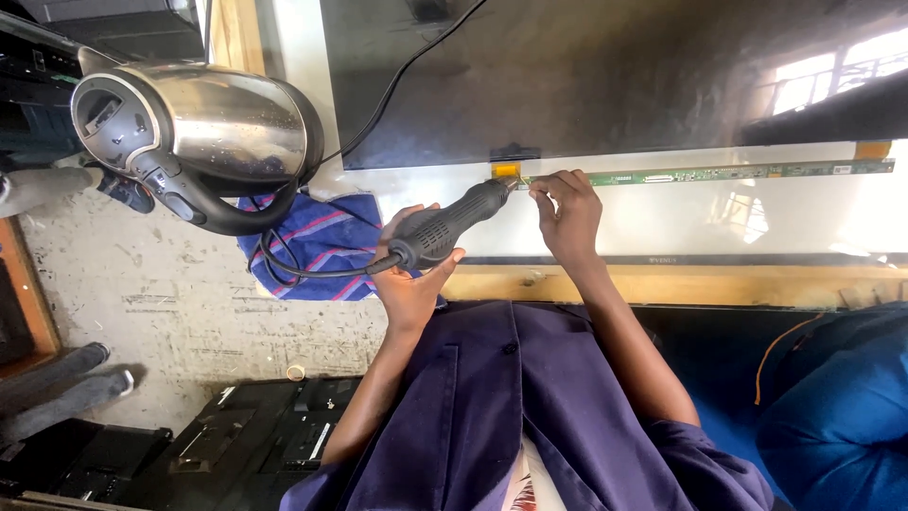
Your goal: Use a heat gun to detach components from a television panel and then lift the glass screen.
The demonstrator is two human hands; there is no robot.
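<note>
My left hand is wrapped around a dark grey pen-shaped power tool with a black cable. Its tip touches a small yellow ribbon tab at the edge of a large dark display panel. My right hand is just right of the tip, with fingertips pinched at the left end of a long narrow green circuit strip that runs along the panel's pale border. Whether the fingers hold anything small is hidden.
A steel electric kettle lies at upper left, its cord over a blue striped cloth. A wooden bench edge runs under the panel. Black electronic housings sit at lower left, and blue fabric at lower right.
</note>
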